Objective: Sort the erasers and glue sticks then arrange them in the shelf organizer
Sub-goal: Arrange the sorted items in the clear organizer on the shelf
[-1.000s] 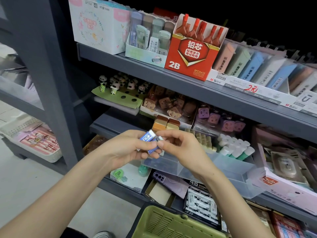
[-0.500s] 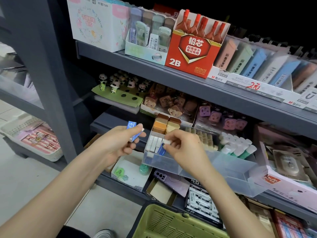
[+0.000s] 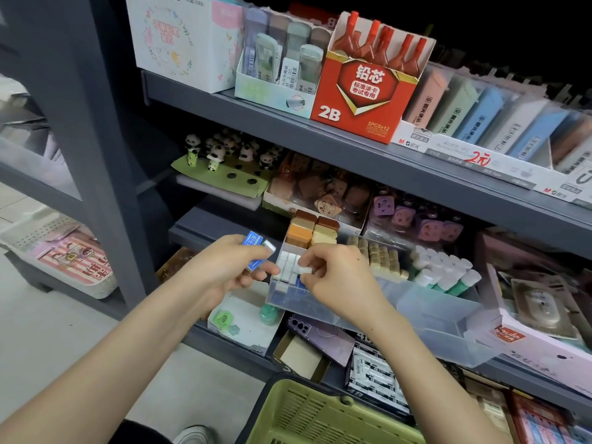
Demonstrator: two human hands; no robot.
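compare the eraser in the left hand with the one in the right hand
The blue eraser in the left hand shows its blue sleeve; the white eraser in the right hand shows only a white end. The blue eraser is held in the air left of the clear organizer; the white eraser sits at the eraser row inside it. Both are small blocks, each pinched in a hand.

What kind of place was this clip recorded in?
Most likely a stationery shop: grey shelves packed with retail display boxes like the red 2B lead box, a price label marked 2 yuan, and a green shopping basket below.
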